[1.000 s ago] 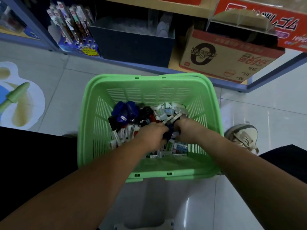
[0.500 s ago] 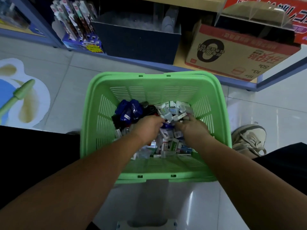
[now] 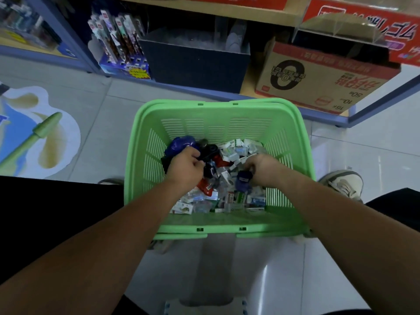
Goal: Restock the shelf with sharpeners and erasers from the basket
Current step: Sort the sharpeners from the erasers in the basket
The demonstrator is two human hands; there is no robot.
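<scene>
Only the head view is given. Both hands are down in the green basket (image 3: pixel 218 226), which sits on the floor just near of the shelf (image 3: pixel 295 96). Half a second ago the hands worked close together at the middle of the pile; now they have parted. The left hand (image 3: pixel 184 169) has gone to the far left of the heap, where the dark blue and black sharpeners (image 3: pixel 181 143) lie, and its grip is curled shut among them, probably on one or more, though the fingers hide what they hold. The right hand (image 3: pixel 264 169) has drawn to the right side and its grip is clamped on a blue sharpener (image 3: pixel 243 180), held just above the white erasers (image 3: pixel 236 150) that fill the far right and middle of the basket. The change reads as the sorting stage giving way to picking up: each hand seems to have settled on its stock. Nothing has left the basket yet, so the restocking itself is not begun here. On the shelf beyond stand a dark bin (image 3: pixel 197 62) and a cardboard box (image 3: pixel 318 80); which slot takes the sharpeners cannot be told from this view.
</scene>
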